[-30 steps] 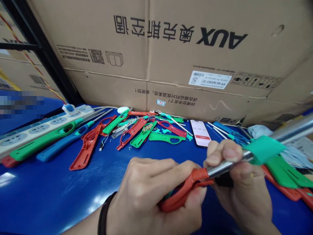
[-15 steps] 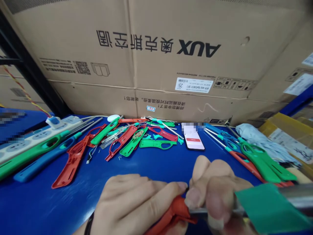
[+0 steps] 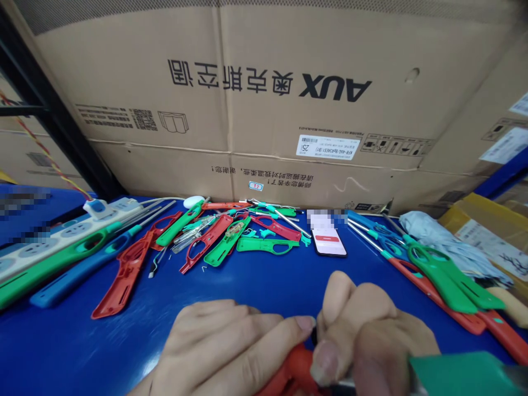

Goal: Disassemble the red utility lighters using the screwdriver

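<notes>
At the bottom centre, my left hand (image 3: 223,346) is closed around a red plastic lighter housing (image 3: 295,371), its index fingertip next to a small dark part. My right hand (image 3: 367,330) meets it there, with thumb and fingers pinched on a metal rod (image 3: 344,386) at the housing's end. A green taped piece (image 3: 457,371) sticks out to the right beyond that hand. The fingers hide most of the joint between rod and housing, and the lower parts of both hands are cut off by the frame.
Behind lie several red and green lighter shells (image 3: 268,243) with loose parts, and a phone (image 3: 325,236). Whole lighters rest at left by a white power strip (image 3: 61,236). More lighters (image 3: 449,280) and a bluish cloth bundle (image 3: 449,242) are at right. A large cardboard box (image 3: 256,126) stands behind.
The view has shifted slightly, and the hands and the taped piece sit a bit lower in it. Both hands keep their grip; less of the metal rod shows.
</notes>
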Demonstrator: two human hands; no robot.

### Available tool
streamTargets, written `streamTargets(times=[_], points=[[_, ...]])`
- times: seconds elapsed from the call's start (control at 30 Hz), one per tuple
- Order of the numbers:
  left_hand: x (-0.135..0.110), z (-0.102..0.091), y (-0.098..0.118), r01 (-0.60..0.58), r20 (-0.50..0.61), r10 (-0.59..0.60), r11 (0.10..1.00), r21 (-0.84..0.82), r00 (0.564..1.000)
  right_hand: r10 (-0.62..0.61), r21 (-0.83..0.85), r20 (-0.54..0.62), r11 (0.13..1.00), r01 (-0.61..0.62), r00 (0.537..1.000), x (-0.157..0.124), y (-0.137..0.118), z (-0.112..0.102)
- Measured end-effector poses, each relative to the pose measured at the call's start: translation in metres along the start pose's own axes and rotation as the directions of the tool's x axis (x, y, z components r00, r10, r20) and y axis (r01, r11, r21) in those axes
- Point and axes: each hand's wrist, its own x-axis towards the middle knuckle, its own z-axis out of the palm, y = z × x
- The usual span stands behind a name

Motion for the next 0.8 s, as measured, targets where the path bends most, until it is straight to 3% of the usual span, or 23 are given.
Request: streamTargets(times=[0.13, 0.3, 0.47, 0.63, 0.8], points=[[0.007, -0.002, -0.005, -0.046, 0.005, 0.046, 0.998, -0.041, 0.999, -0.051, 0.143, 0.042, 0.989, 0.044, 0.998, 0.013, -0.006, 0.002], [0.016, -0.006, -0.007, -0.087, -0.003, 0.087, 0.996, 0.025, 0.996, -0.076, 0.03, 0.223, 0.997, 0.071, 0.972, 0.025, -0.015, -0.016], [0.016, 0.001, -0.005, -0.06, -0.1, 0.065, 0.997, 0.052, 0.993, -0.046, -0.002, 0.21, 0.999, 0.047, 0.977, 0.026, -0.016, -0.027], [0.011, 0.005, -0.003, -0.018, -0.107, 0.014, 0.999, -0.032, 0.994, -0.013, 0.061, 0.163, 0.998, 0.003, 0.987, 0.024, -0.01, -0.02], [0.009, 0.007, 0.001, 0.132, -0.134, -0.149, 0.983, -0.128, 0.98, 0.052, 0.008, 0.034, 0.999, -0.052, 0.998, 0.026, -0.006, -0.015]])
